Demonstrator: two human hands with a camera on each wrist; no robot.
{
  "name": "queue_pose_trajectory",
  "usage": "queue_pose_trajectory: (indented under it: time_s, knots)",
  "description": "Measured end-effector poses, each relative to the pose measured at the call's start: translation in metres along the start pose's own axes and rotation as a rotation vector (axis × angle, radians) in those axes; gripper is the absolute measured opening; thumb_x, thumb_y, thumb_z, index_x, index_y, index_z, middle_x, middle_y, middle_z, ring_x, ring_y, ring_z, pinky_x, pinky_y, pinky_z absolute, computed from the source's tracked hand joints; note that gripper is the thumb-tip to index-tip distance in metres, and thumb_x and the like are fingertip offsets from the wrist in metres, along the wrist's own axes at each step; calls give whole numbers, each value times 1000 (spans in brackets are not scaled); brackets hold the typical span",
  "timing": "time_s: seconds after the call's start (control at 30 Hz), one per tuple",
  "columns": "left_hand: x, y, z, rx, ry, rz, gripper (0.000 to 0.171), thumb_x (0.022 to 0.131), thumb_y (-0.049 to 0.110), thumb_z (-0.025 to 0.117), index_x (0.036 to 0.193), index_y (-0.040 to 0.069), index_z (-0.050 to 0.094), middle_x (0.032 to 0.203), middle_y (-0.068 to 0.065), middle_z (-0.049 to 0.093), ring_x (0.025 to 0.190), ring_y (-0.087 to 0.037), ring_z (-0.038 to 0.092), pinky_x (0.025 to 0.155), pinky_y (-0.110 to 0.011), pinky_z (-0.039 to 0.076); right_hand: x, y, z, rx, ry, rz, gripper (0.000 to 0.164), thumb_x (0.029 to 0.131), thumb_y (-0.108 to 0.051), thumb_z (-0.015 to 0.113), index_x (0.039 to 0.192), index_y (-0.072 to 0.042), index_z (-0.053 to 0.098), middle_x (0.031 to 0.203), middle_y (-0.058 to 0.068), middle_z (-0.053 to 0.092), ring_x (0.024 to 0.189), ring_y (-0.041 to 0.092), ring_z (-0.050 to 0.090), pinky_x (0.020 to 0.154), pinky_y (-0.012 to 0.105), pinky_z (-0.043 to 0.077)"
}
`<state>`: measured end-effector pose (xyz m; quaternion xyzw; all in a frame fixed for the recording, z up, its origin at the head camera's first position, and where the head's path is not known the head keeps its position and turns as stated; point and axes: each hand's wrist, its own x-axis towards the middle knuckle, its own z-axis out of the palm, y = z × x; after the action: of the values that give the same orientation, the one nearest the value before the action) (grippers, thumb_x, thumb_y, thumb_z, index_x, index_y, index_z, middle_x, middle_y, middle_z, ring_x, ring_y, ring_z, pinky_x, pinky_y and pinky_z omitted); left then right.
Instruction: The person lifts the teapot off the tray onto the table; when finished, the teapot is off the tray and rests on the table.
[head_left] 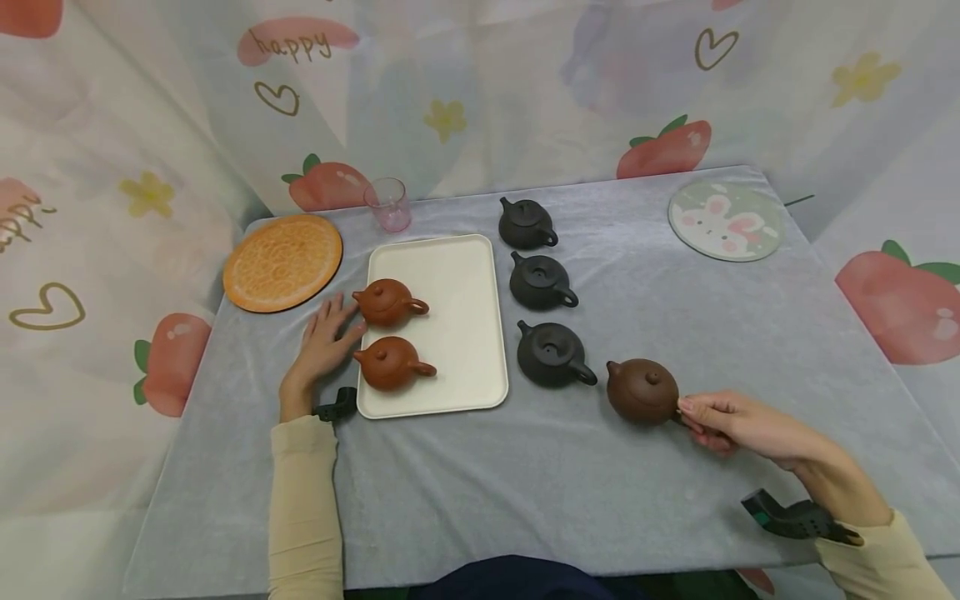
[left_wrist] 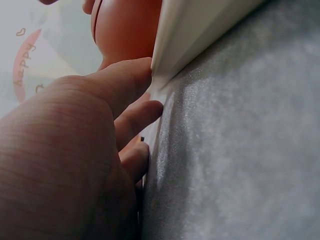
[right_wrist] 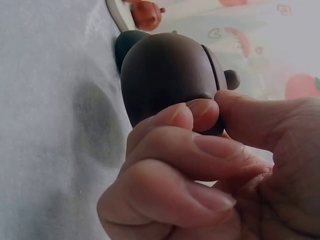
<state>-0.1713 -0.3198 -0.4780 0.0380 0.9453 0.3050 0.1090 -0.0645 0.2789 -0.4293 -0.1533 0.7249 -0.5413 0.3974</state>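
My right hand point(head_left: 738, 427) pinches the handle of a dark brown teapot point(head_left: 642, 390) between thumb and curled fingers. In the right wrist view the brown teapot point(right_wrist: 165, 75) hangs over the cloth, its shadow apart from it. My left hand point(head_left: 324, 343) lies at the left edge of a cream tray point(head_left: 465, 333), fingers extended, the thumb point(left_wrist: 130, 75) right at the rim. On the tray sit two reddish-orange teapots, the far one point(head_left: 386, 302) and the near one point(head_left: 392, 364), spouts to the left. A near black teapot point(head_left: 553, 354) stands between the tray and the brown one.
Two more black teapots, a middle one point(head_left: 542, 282) and a far one point(head_left: 527, 223), line up right of the tray. A pink glass point(head_left: 390, 207) stands behind it. A round orange mat point(head_left: 282, 262) lies far left, a rabbit-printed mat point(head_left: 723, 221) far right, on grey cloth point(head_left: 435, 492).
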Motion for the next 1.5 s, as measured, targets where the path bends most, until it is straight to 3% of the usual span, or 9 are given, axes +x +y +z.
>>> queue_pose_trajectory:
  time_s: [0.17, 0.63, 0.97, 1.5]
  knots:
    - [-1, 0, 1, 2, 4, -4, 70, 101, 48, 43, 156, 9, 24, 164, -15, -1, 151, -34, -10, 119, -54, -9, 2, -1, -2, -10, 38, 29, 44, 109, -25, 32, 81, 7, 42, 65, 3, 39, 52, 24, 28, 48, 37, 31]
    - [-1, 0, 0, 6, 8, -3, 69, 101, 47, 44, 156, 9, 25, 164, -16, 0, 151, -35, -9, 118, -54, -8, 10, -5, -9, -17, 34, 36, 48, 109, -28, 31, 79, 9, 39, 62, 15, 33, 51, 29, 24, 50, 40, 30]
    - [1, -2, 1, 13, 18, 14, 68, 101, 47, 44, 155, 10, 26, 164, -14, -1, 151, -33, -9, 119, -53, -8, 15, -7, -12, -32, 69, 78, 48, 108, -32, 31, 82, 6, 41, 66, 1, 40, 51, 21, 26, 49, 37, 31]
    - [1, -3, 2, 6, 23, 13, 67, 101, 45, 46, 155, 9, 28, 164, -15, 0, 151, -34, -8, 119, -53, -8, 27, -8, -16, -22, 89, 102, 48, 108, -36, 33, 81, 3, 39, 66, -1, 38, 52, 16, 26, 49, 40, 27]
